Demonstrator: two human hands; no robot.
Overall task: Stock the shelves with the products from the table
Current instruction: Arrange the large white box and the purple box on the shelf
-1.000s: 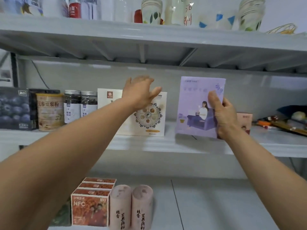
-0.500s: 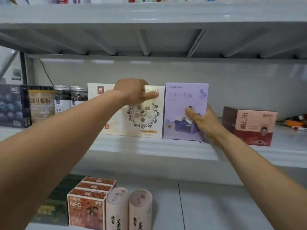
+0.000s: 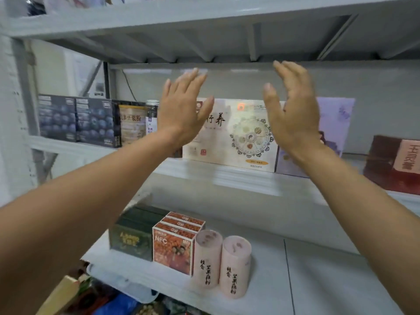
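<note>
Shelving of grey metal (image 3: 238, 178) carried the stock: wide cream cardboard box with mandala print (image 3: 238, 137) upright on the middle tier, flat lilac cardboard box (image 3: 336, 119) upright just beside its right edge. Left hand (image 3: 181, 112) and right hand (image 3: 293, 112) hovered in front, fingers straight, spread, holding nothing; lilac box lay behind and right of the right hand, the nearer one.

Left hand (image 3: 181, 114): raised, fingers straight, holding nothing.
Right hand (image 3: 293, 112): raised, fingers relaxed, holding nothing.
Cream box (image 3: 236, 137): upright on middle shelf (image 3: 227, 176), behind both hands.
Purple box (image 3: 334, 119): upright, just beside cream box.
</note>
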